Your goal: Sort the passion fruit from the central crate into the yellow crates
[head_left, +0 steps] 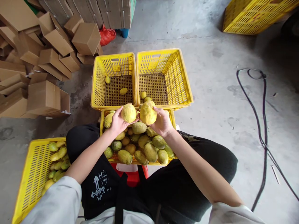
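My left hand (118, 122) is closed around a pale yellow lemon (128, 113). Another, slightly larger yellow lemon (148, 112) sits in my right hand (163, 122), its fingers wrapped about the side and underside. Both fruits are held side by side, over a yellow crate (173, 119) between my knees. Green and yellow lemons (150, 152) fill that crate, with my forearms reaching in from either side. Fingertips under the two held lemons are partly hidden.
Beyond stand two yellow crates, the left one (92, 90) and the right one (187, 84), each with a few lemons. A fuller yellow crate (28, 174) is at my left. Cardboard boxes (44, 96) are heaped left; a black cable (265, 124) lies right.
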Tool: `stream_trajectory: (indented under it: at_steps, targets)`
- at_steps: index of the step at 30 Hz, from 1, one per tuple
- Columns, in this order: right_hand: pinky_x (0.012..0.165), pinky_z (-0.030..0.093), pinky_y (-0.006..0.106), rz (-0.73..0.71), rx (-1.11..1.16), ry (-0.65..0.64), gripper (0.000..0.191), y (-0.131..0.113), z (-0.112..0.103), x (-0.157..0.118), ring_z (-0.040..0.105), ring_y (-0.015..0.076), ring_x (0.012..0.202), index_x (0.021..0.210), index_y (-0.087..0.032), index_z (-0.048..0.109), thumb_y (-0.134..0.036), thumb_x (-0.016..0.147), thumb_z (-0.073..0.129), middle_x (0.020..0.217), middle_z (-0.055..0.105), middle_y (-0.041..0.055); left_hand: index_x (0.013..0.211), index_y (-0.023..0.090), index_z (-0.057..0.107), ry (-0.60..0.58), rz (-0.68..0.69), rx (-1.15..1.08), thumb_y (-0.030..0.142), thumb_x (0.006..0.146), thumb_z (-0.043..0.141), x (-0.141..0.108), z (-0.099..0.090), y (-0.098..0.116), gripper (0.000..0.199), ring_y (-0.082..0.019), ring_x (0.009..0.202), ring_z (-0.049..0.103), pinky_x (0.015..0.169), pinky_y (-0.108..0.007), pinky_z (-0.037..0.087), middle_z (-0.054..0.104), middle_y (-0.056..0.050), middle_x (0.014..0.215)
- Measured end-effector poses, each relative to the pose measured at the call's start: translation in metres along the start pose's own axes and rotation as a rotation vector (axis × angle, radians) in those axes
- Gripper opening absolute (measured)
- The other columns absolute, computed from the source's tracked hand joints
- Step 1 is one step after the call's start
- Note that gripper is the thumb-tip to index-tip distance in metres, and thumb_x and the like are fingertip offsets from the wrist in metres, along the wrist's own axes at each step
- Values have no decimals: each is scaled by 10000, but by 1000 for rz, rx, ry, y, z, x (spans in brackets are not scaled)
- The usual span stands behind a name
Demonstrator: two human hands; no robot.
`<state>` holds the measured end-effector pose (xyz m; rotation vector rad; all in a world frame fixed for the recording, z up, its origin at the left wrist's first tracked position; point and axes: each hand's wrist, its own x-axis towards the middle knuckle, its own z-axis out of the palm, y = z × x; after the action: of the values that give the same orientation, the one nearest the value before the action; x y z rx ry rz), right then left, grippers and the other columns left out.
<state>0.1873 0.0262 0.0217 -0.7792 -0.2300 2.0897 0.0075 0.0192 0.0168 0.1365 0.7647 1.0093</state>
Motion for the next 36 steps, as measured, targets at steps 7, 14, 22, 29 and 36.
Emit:
stream_trajectory:
  at_steps: [7, 14, 22, 29, 36]
  targets:
    - [754, 597, 392, 43, 40, 106, 215, 4, -2, 1, 679, 241, 906, 925, -237, 581, -336, 734, 592, 812, 702, 33, 1211, 190, 564, -6, -35, 26, 406, 885, 467, 1, -1, -3, 403, -220, 887, 670, 763, -365, 561, 679, -101, 994]
    - [749, 600, 373, 36, 23, 97, 218, 8, -2, 2, 676, 240, 912, 920, -233, 586, -341, 732, 615, 792, 694, 29, 1128, 177, 594, 34, -31, 40, 393, 863, 517, 3, -3, -5, 350, -209, 862, 666, 762, -354, 563, 677, -79, 934]
    - [805, 577, 393, 13, -10, 92, 193, 6, 2, 1, 666, 237, 914, 882, -254, 591, -397, 754, 586, 774, 695, 14, 1041, 219, 599, -18, -4, 111, 359, 826, 564, 3, -2, -8, 259, -216, 886, 659, 749, -357, 558, 662, -54, 923]
    - [777, 552, 407, 38, 44, 48, 221, 0, -1, -1, 666, 254, 852, 864, -232, 588, -370, 750, 457, 703, 686, 28, 1161, 156, 597, -24, 19, -1, 330, 865, 387, 0, 2, -3, 403, -245, 952, 647, 762, -374, 552, 686, -106, 990]
    - [729, 568, 393, -20, 7, 32, 222, 2, 2, 2, 668, 259, 823, 834, -239, 579, -372, 660, 614, 708, 685, 23, 1169, 128, 597, 17, -4, -8, 327, 894, 379, 0, 1, -5, 403, -241, 974, 647, 832, -404, 535, 691, -113, 1016]
